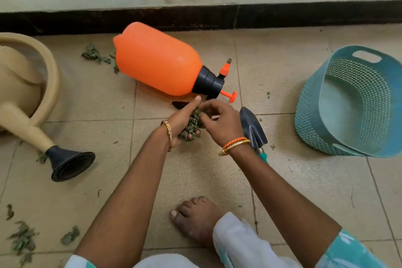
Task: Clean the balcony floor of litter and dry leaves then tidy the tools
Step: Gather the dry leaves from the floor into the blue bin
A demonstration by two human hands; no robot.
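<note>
Left hand (181, 123) cupped palm-up above the tiled floor (195, 180), holding a clump of dry leaves (192, 125). Right hand (219, 124) pinches at the top of that clump. Orange sprayer (156, 60) lies on its side, long axis running upper-left to lower-right, pump head toward the hands. Trowel (252, 128) lies just right of the right wrist, blade pointing away from the person. Teal basket (348, 102) stands tilted at right; nothing seen inside. Loose leaves (21, 239) lie at lower left.
</note>
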